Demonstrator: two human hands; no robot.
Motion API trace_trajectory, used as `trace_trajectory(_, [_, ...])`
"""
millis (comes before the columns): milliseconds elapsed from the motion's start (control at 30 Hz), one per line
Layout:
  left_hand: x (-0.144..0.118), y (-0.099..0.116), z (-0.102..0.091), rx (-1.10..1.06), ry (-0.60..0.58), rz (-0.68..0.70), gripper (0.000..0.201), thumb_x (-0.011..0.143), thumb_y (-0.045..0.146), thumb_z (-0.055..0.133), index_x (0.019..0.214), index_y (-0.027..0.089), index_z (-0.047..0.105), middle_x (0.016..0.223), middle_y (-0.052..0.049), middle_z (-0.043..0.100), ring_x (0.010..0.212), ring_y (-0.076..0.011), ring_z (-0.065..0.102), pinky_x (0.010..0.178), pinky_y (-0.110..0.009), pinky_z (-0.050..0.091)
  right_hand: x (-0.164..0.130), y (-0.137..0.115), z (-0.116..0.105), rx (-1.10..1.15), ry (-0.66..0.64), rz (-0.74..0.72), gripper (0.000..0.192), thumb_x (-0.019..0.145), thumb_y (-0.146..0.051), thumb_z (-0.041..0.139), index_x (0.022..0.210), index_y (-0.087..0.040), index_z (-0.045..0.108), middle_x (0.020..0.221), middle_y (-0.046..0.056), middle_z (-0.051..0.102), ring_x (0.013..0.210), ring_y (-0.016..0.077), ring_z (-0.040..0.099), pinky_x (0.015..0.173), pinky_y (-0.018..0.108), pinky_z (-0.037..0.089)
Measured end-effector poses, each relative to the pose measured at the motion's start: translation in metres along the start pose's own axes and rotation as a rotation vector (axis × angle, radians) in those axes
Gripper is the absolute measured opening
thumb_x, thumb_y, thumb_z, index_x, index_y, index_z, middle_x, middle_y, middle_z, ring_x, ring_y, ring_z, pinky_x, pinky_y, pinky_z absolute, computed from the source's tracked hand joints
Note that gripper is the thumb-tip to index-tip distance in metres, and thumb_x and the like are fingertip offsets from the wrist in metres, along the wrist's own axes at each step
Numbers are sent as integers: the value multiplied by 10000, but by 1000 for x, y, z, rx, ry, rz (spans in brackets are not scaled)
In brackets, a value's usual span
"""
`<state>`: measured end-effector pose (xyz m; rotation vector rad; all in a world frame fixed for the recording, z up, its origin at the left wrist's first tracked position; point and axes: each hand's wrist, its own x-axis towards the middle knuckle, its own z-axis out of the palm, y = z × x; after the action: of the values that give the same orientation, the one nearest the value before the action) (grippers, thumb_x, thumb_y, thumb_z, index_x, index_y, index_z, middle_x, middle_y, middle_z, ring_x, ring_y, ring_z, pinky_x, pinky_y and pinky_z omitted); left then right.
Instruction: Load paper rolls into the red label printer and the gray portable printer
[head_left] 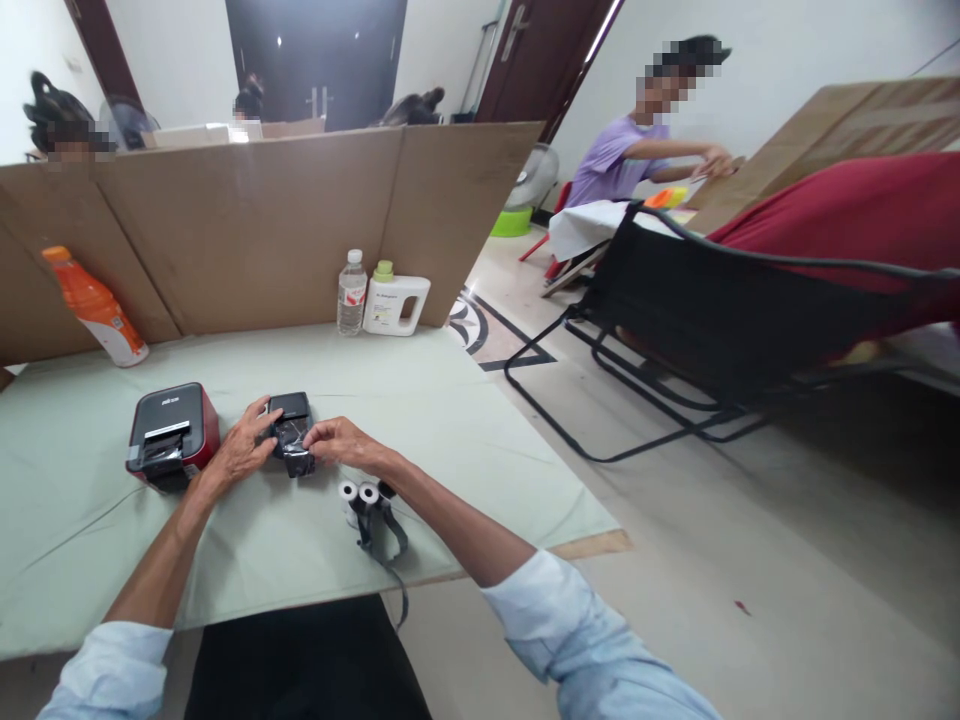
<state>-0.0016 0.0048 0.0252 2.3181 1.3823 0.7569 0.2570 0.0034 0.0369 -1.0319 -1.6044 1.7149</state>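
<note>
The left hand (241,452) and right hand (339,442) meet over a small black device (291,432) lying on the table (450,420), roughly midway between its near and far edges and towards the left end. Both hands hold the device with fingers curled narrowly: the left steadies its left side, and the right pinches at a crinkled black wrap or film around its lower part.

To do this well, I judge the left hand should press the device flat so it cannot slide on the cloth, while the right works at one loose edge of the wrap with small pulls rather than tugging the whole piece.

Just left of the left hand sits a red and black printer (172,433). Two paper rolls (358,494) lie near the near edge, under the right forearm, touching a black strap (384,535) that hangs over that edge.

At the far edge stand a water bottle (351,293) and a white jug (395,303) against a cardboard screen (262,225); an orange bottle (96,306) leans at the far left corner.

The fingertips hide the device's middle, so what exactly the right hand grips is unclear. The printer's label is too small to read.
</note>
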Motion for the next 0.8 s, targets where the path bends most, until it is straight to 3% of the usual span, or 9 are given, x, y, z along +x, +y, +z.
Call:
trace_trajectory(100, [-7, 2, -2, 27, -58, -10, 724, 817, 215, 677, 1526, 232, 532, 1681, -144, 347, 1541, -342, 372, 1258, -536, 327, 4, 3, -6, -172, 93, -87, 175, 753, -130, 638, 906, -165, 715, 697, -17, 665, 657, 134, 595, 629, 228, 466])
trace_trajectory(200, [-10, 3, 1, 47, -61, -12, 814, 771, 226, 742, 1549, 225, 502, 1683, -167, 332, 1537, -371, 371, 1250, -538, 342, 6, 5, -11, -520, 247, -232, 405, 825, -112, 583, 1213, -168, 683, 918, 33, 711, 755, 154, 609, 774, 292, 505])
trace_trajectory(333, [-14, 5, 9, 70, -4, -28, 810, 784, 279, 787, 1542, 232, 507, 1646, -175, 398, 1500, -376, 432, 1214, -533, 408, 7, 7, -14, -881, 160, -344, 671, 877, -92, 535, 1538, -181, 461, 1253, 128, 644, 983, 207, 637, 930, 351, 505])
trace_trajectory(533, [-19, 12, 19, 108, 46, -65, 839, 787, 313, 802, 1559, 240, 482, 1623, -176, 432, 1450, -378, 496, 1164, -515, 474, 7, 14, -15, -1118, 80, -363, 706, 904, -94, 496, 1590, -202, 367, 1346, 140, 576, 1139, 236, 608, 961, 353, 511])
trace_trajectory(800, [-15, 10, 21, 74, 76, -41, 761, 754, 204, 741, 1494, 222, 566, 1610, -155, 452, 1432, -353, 521, 1173, -477, 470, 11, 8, -10, -1207, 76, -276, 685, 905, -103, 477, 1576, -214, 392, 1318, 136, 596, 1125, 256, 628, 920, 352, 540])
